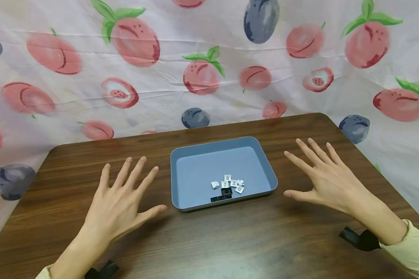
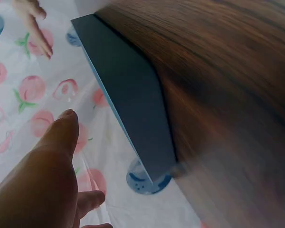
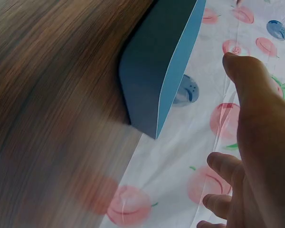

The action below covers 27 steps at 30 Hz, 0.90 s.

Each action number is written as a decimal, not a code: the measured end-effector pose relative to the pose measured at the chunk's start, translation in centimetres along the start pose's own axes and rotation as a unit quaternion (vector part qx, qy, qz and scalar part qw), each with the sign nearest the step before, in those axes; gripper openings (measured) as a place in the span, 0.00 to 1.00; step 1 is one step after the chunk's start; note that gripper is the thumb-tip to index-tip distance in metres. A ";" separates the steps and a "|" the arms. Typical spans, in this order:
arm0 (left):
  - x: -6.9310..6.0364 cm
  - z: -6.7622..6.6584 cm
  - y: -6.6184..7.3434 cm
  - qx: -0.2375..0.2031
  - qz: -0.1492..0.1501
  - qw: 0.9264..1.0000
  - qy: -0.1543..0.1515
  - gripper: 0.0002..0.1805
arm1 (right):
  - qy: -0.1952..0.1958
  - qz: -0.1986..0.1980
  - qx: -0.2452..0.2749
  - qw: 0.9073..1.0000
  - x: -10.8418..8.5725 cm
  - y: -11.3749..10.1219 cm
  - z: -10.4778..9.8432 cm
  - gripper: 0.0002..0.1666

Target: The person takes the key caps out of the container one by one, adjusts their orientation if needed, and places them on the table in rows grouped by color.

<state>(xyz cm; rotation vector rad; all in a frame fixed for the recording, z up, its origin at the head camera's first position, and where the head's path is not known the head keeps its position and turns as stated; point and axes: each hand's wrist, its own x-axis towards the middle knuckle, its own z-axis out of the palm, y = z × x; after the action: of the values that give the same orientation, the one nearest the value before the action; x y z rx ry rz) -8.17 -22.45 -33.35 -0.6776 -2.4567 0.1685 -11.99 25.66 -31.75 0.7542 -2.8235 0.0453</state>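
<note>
The head view is bright and evenly lit, with diffuse light apparently falling from above and a pale glare spreading across the near part of the dark brown wood-grain table (image 1: 230, 248). Soft, faint-edged shadows lie below the bare left hand (image 1: 115, 207) and bare right hand (image 1: 329, 186), and a thin dark one underlines the shallow blue-grey rectangular tray (image 1: 220, 142). The white fabric backdrop printed with red and blue fruit (image 1: 227, 42) looks bright and crisp. Both wrist views are dimmer: the tray's outer wall is in shade, the hands look dark, and patches of tabletop smear into haze.
</note>
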 end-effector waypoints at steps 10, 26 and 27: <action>2.6 2.2 2.5 -0.095 -0.048 0.978 -0.178 0.49 | -0.048 -0.003 0.093 0.994 2.7 -2.2 1.4 0.55; 2.5 4.4 3.8 -0.167 -0.094 0.953 -0.235 0.49 | -0.082 -0.041 0.204 0.975 6.3 -5.3 5.0 0.45; 2.5 4.6 3.8 -0.173 -0.097 0.951 -0.236 0.49 | -0.085 -0.043 0.209 0.973 6.4 -5.3 5.2 0.44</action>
<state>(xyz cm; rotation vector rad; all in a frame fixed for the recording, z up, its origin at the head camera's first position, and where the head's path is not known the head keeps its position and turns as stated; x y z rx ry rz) -10.87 -17.74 -36.90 -0.5818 -3.0385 -0.2102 -15.79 17.52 -35.53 1.0090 -2.9742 0.6038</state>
